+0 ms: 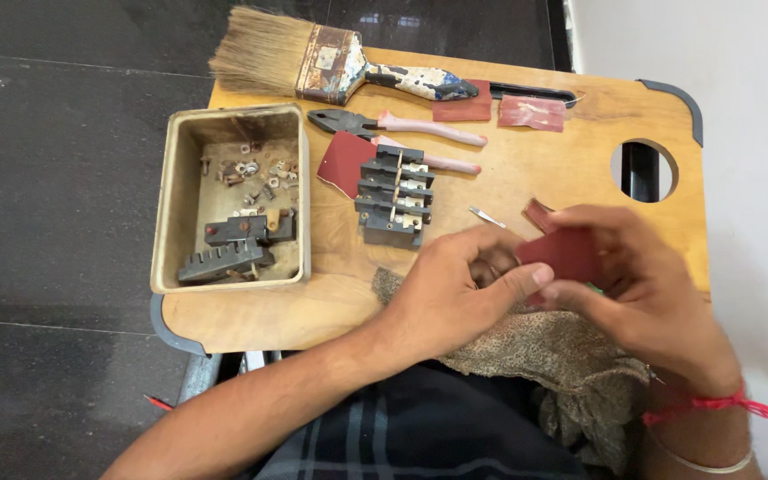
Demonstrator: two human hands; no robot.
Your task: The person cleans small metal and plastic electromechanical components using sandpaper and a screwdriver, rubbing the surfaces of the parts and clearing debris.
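Head view, looking down on a wooden table (526, 169): both hands meet near its front right edge, above a brownish cloth (544, 356). Left hand (455, 284) and right hand (633, 284) are each curled closed on a piece of red sandpaper (566, 253), thumbs and fingers pinching it between them. Just to the left lies a black switch block (393, 196), beyond it pink-handled pliers (402, 129), a worn paintbrush (331, 67) and a tray (171, 196) of small parts.
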